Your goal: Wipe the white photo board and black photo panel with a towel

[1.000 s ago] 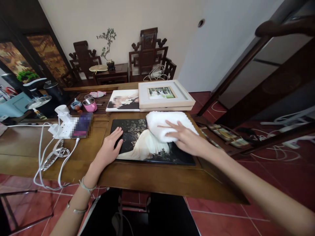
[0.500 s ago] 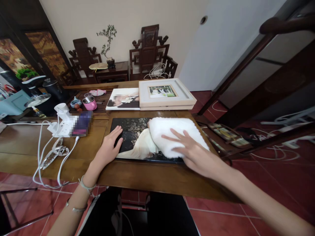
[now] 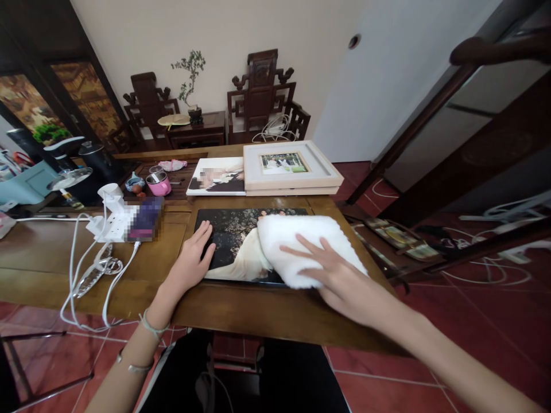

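A glossy dark photo panel [image 3: 230, 234], printed with a pale gown, lies flat on the wooden table. My left hand [image 3: 195, 252] rests on its left edge, fingers stretched out and holding nothing. Over the panel's right part lies a folded white fluffy cloth [image 3: 275, 241], which hides that side and hangs a little past the near edge. My right hand [image 3: 329, 272] presses on the cloth from above with its fingers spread.
Behind the panel lie a light-framed picture [image 3: 321, 166] on a stack and a white-edged photo print [image 3: 219, 175]. To the left are a power strip [image 3: 114, 221] with white cables, a clear claw clip [image 3: 97, 268] and a pink cup [image 3: 159, 184]. The table [image 3: 275, 312] ends close to my body.
My right hand has slid the white cloth slightly towards me, baring more of the panel's far edge. My left hand stays in place on the panel.
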Demonstrator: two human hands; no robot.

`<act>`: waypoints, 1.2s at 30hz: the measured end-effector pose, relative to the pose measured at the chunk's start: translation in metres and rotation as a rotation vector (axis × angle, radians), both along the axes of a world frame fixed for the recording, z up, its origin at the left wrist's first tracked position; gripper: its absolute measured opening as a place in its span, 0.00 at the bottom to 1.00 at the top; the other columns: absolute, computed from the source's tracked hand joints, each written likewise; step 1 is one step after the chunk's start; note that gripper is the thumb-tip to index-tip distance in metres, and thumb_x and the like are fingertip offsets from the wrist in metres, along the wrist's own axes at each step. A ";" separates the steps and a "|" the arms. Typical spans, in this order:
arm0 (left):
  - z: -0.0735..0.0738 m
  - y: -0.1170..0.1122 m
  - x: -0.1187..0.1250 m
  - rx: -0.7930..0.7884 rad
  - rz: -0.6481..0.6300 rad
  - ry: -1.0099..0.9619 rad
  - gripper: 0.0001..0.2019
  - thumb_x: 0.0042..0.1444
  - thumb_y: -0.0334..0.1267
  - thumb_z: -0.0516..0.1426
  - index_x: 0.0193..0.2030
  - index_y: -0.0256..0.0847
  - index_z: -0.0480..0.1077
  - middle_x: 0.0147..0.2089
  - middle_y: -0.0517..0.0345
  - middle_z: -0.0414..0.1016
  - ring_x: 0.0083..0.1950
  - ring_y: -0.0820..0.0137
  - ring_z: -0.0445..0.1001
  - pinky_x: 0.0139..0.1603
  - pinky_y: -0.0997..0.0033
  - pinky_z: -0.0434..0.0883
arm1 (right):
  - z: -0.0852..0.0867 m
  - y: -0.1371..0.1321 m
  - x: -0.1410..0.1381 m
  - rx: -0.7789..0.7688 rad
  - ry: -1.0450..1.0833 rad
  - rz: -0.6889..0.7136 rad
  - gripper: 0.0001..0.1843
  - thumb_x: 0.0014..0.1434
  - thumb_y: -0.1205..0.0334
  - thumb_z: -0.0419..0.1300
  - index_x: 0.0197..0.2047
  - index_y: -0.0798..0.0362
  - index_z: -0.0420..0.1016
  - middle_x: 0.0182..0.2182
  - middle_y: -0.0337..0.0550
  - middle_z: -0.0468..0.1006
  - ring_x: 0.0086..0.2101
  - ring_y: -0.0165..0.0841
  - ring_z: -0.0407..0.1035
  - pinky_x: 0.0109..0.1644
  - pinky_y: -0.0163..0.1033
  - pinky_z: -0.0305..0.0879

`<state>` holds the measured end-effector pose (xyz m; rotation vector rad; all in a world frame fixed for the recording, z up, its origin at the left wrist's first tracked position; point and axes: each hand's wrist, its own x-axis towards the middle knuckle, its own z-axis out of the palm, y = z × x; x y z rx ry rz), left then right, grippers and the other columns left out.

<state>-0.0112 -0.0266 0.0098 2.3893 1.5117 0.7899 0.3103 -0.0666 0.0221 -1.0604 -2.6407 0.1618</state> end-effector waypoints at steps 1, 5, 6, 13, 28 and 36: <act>0.000 0.000 0.000 -0.004 -0.001 0.005 0.24 0.65 0.39 0.46 0.64 0.28 0.59 0.69 0.37 0.56 0.71 0.60 0.52 0.70 0.54 0.54 | 0.001 0.017 -0.001 -0.006 -0.012 -0.010 0.33 0.40 0.83 0.45 0.44 0.51 0.78 0.64 0.44 0.61 0.66 0.49 0.39 0.63 0.73 0.44; 0.000 0.000 0.000 -0.017 0.000 0.014 0.23 0.65 0.39 0.46 0.63 0.30 0.61 0.68 0.39 0.57 0.71 0.60 0.53 0.69 0.53 0.55 | 0.004 0.078 -0.010 -0.008 -0.074 -0.102 0.34 0.42 0.84 0.45 0.49 0.56 0.76 0.63 0.52 0.62 0.65 0.54 0.44 0.61 0.72 0.48; 0.000 0.000 0.000 -0.017 0.002 0.014 0.23 0.65 0.39 0.46 0.63 0.29 0.62 0.68 0.39 0.57 0.71 0.59 0.53 0.69 0.53 0.55 | 0.005 0.088 -0.012 -0.002 -0.083 -0.126 0.34 0.43 0.84 0.45 0.51 0.57 0.75 0.63 0.54 0.62 0.64 0.54 0.45 0.61 0.72 0.49; -0.001 0.001 0.000 0.002 -0.005 -0.007 0.22 0.65 0.38 0.45 0.63 0.30 0.62 0.67 0.39 0.60 0.70 0.61 0.54 0.70 0.53 0.55 | 0.002 0.056 -0.014 0.048 -0.109 -0.102 0.35 0.42 0.84 0.45 0.49 0.54 0.76 0.64 0.48 0.61 0.65 0.57 0.43 0.60 0.75 0.49; -0.002 0.002 0.000 0.023 -0.017 0.018 0.23 0.65 0.37 0.45 0.62 0.27 0.62 0.67 0.37 0.60 0.70 0.60 0.55 0.69 0.52 0.56 | 0.001 -0.041 -0.035 0.050 -0.012 0.026 0.29 0.41 0.84 0.48 0.39 0.51 0.80 0.64 0.47 0.60 0.66 0.57 0.38 0.59 0.77 0.44; 0.002 -0.001 0.001 -0.019 -0.009 0.007 0.22 0.65 0.37 0.45 0.63 0.31 0.61 0.68 0.40 0.59 0.70 0.61 0.54 0.70 0.52 0.55 | 0.019 0.077 -0.059 -0.026 -0.130 -0.094 0.35 0.46 0.83 0.46 0.55 0.55 0.72 0.65 0.50 0.59 0.63 0.59 0.47 0.56 0.76 0.53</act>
